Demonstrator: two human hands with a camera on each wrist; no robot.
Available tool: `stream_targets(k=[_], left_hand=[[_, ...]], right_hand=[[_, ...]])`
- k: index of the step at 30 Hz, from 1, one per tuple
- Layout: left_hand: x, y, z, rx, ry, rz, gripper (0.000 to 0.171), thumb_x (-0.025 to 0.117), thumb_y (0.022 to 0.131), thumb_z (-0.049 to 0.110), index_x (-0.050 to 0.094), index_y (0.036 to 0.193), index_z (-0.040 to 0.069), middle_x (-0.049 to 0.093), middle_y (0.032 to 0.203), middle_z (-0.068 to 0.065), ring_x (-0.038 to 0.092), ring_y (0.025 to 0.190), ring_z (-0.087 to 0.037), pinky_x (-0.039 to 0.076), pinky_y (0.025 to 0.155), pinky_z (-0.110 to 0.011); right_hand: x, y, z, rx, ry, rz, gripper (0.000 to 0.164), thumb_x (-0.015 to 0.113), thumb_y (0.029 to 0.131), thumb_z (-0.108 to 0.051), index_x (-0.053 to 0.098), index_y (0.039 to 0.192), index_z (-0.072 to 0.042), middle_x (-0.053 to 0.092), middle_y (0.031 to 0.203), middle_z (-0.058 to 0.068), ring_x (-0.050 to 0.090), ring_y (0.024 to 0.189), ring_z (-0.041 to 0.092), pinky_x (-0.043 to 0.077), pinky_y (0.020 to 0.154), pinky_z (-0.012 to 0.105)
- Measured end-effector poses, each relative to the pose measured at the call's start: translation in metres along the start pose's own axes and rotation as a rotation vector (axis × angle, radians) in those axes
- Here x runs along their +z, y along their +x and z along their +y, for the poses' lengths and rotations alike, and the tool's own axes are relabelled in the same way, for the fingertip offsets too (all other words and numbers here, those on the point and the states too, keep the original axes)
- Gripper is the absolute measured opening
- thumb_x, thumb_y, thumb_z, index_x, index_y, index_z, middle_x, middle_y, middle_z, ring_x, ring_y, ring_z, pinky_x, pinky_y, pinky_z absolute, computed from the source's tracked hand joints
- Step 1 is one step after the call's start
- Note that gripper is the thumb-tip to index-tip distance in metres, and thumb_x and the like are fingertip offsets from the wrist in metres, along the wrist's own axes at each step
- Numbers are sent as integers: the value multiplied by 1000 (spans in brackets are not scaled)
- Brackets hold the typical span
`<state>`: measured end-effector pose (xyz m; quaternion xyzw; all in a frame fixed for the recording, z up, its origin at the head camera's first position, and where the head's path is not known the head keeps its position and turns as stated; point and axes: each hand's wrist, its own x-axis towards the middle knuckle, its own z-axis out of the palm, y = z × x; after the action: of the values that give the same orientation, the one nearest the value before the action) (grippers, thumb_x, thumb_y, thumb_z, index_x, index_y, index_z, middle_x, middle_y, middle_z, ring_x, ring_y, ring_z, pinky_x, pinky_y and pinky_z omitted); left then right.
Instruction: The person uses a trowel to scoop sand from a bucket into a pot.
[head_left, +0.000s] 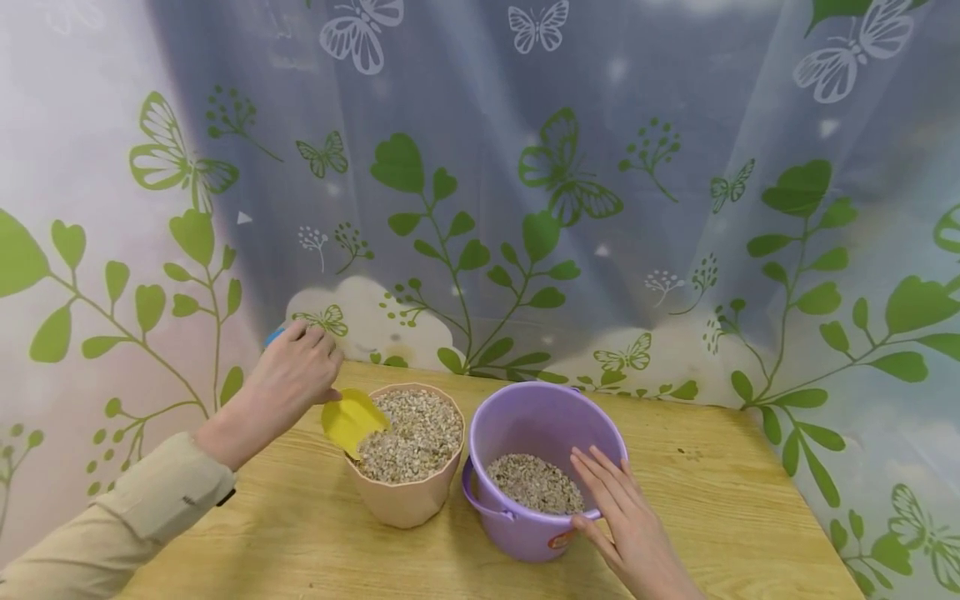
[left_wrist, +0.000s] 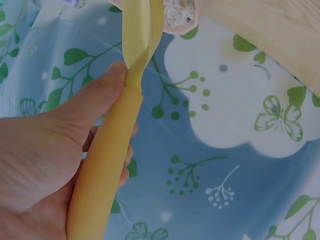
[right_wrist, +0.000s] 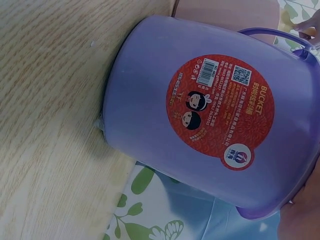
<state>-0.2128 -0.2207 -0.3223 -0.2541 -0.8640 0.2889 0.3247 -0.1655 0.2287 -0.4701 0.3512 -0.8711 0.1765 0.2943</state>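
In the head view my left hand [head_left: 296,367] grips a yellow scoop [head_left: 352,421], its blade dipping into the grain-like bits [head_left: 416,433] that fill a pale peach pot [head_left: 405,504]. The left wrist view shows the thumb along the scoop's yellow handle [left_wrist: 107,160], fingers wrapped behind it. To the right of the pot stands a purple bucket [head_left: 551,408] with a lower layer of similar bits [head_left: 534,483] inside. My right hand [head_left: 626,521] rests on the bucket's right rim, fingers straight and spread over it, thumb at the front edge.
Both containers stand upright and close together on a wooden table [head_left: 712,500]. Behind the table hangs a curtain [head_left: 480,167] printed with leaves and butterflies. The bucket's handle [head_left: 472,492] hangs down toward the pot. A round red label [right_wrist: 220,110] is on the bucket's side.
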Motion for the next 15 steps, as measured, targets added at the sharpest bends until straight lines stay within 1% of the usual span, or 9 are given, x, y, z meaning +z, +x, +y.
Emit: stream_targets(k=[2, 4, 6, 10, 12, 15], left_hand=[[-1, 0, -3, -27, -4, 9, 55, 85, 68, 56, 61, 73, 7, 67, 80, -9, 59, 79, -26, 40, 78, -35], [-1, 0, -5, -58, -5, 26, 55, 86, 67, 54, 59, 71, 7, 66, 77, -9, 57, 77, -25, 40, 78, -35], [-2, 0, -8, -93, -5, 47, 57, 86, 68, 53, 54, 68, 6, 61, 73, -9, 52, 73, -25, 39, 77, -36], [-3, 3, -10, -163, -38, 106, 63, 86, 70, 52, 42, 63, 7, 45, 61, -7, 35, 63, -21, 34, 70, -36], [-4, 7, -8, -185, -75, 121, 62, 84, 73, 52, 44, 63, 6, 45, 60, -7, 36, 61, -22, 34, 69, -36], [-6, 15, 0, -208, -136, 112, 58, 82, 77, 53, 51, 66, 5, 52, 62, -8, 45, 61, -24, 38, 71, -38]], right_hand=[[0, 0, 0, -1, -2, 2, 66, 35, 107, -52, 45, 151, -4, 44, 157, 7, 42, 142, 36, 10, 125, 39], [1, 0, 0, -5, 1, 7, 66, 36, 107, -52, 46, 150, -4, 44, 157, 7, 42, 141, 36, 10, 125, 39], [1, 0, 1, -7, 2, 10, 66, 36, 107, -52, 46, 150, -3, 44, 157, 7, 42, 142, 36, 10, 125, 39], [1, -1, 1, 2, 14, 5, 66, 37, 107, -52, 46, 151, -4, 43, 158, 7, 38, 145, 32, 8, 125, 38], [1, -1, 1, 6, 18, 1, 65, 37, 107, -51, 45, 151, -4, 43, 158, 7, 38, 145, 32, 8, 125, 38], [0, -1, 0, 12, 19, -7, 65, 39, 106, -51, 44, 152, -5, 42, 158, 7, 39, 144, 34, 8, 125, 38]])
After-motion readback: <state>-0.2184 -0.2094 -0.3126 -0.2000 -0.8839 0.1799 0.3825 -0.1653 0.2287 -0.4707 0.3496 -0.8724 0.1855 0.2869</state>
